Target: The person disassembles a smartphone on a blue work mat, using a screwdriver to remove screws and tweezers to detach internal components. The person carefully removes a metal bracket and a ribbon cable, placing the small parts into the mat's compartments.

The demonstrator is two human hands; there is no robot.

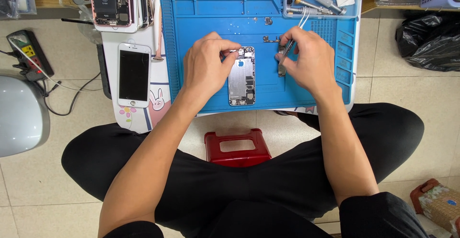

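Opened silver phone shell (241,76), internals exposed.

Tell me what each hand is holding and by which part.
The right hand pinches tweezers mid-shaft, tips pointing down toward the mat. The left hand grips the opened phone body at its top edge.

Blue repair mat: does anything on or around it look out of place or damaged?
Nothing looks damaged. The opened phone shell lies straight on the blue mat, left hand steadying its top, right hand holding tweezers. Tiny loose parts lie scattered above it, unboxed. The white phone sits off the mat.
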